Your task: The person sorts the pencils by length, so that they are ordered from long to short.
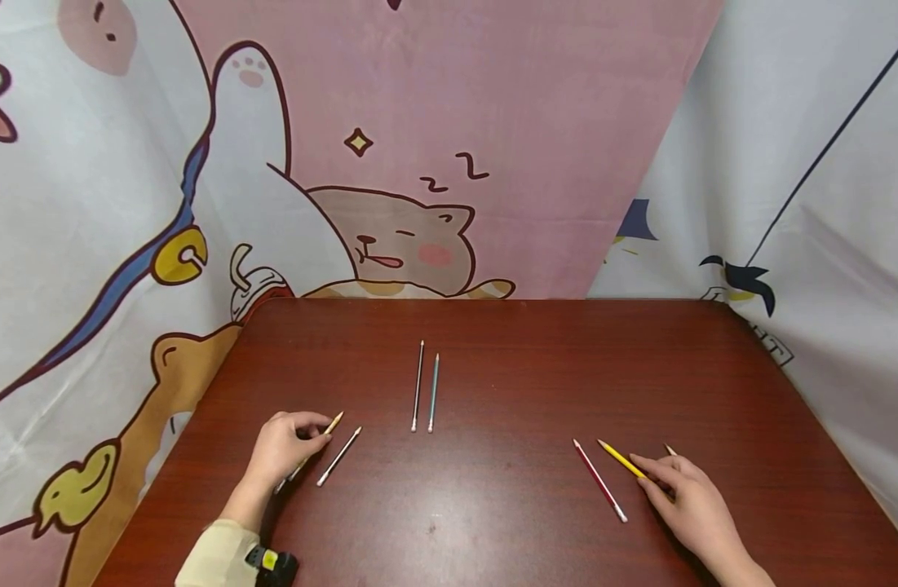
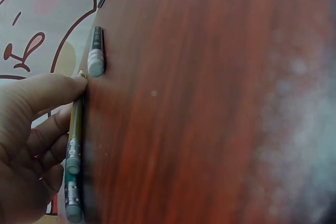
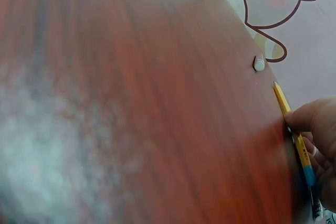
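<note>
At the table's left, my left hand (image 1: 290, 447) pinches a yellow pencil (image 2: 77, 121) between thumb and fingers, its point angled away to the right. Under that hand lies a green pencil (image 2: 72, 195), mostly hidden in the head view. Just right of it is a dark pencil with a white eraser (image 1: 338, 456). My right hand (image 1: 687, 497) pinches another yellow pencil (image 1: 619, 457), which has a blue band (image 3: 309, 176) near its end. Left of this hand lies a red pencil (image 1: 599, 481). The tip of one more pencil (image 1: 670, 449) shows beyond its knuckles.
Toward the middle of the brown table (image 1: 507, 489), a black pencil (image 1: 418, 387) and a teal pencil (image 1: 434, 393) lie side by side, points away from me. A cartoon-printed cloth (image 1: 551, 122) hangs behind the table's far edge and along its sides.
</note>
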`<action>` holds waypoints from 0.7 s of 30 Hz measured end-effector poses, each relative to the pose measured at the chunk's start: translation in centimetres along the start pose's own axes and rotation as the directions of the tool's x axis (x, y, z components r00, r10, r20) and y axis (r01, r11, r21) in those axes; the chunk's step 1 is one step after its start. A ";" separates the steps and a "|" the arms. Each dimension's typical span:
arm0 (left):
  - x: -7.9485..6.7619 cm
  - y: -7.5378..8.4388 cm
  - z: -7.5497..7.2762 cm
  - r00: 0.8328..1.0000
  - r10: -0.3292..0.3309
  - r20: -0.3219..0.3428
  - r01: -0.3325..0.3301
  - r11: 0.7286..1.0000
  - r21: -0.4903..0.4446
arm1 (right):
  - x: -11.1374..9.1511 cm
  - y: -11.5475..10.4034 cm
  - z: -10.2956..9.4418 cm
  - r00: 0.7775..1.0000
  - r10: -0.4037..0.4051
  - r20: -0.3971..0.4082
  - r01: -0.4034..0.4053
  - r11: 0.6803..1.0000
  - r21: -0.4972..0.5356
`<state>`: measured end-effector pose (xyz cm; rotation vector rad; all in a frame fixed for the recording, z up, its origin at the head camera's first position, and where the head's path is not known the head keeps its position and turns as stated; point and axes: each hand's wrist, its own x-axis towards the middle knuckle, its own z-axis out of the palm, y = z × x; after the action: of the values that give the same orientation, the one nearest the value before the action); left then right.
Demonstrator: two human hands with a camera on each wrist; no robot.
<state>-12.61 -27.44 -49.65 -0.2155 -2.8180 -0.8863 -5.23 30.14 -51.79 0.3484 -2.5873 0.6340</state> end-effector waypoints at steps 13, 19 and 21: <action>0.3 -0.1 -0.2 0.999 -0.044 0.023 0.044 0.999 -0.016 | 0.2 -0.5 0.3 0.998 0.057 -0.026 -0.057 0.998 0.023; 0.5 -0.4 -0.3 0.995 -0.078 0.057 0.080 0.996 -0.043 | 0.5 -0.7 0.2 0.995 0.098 -0.024 -0.096 0.993 0.066; 0.5 -0.5 -0.3 0.995 -0.084 0.060 0.088 0.995 -0.051 | 0.6 -0.9 0.1 0.993 0.115 -0.018 -0.113 0.991 0.076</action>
<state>-13.15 -27.96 -49.56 -0.1297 -2.8787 -0.9897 -5.52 29.23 -51.27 0.2169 -2.5814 0.7727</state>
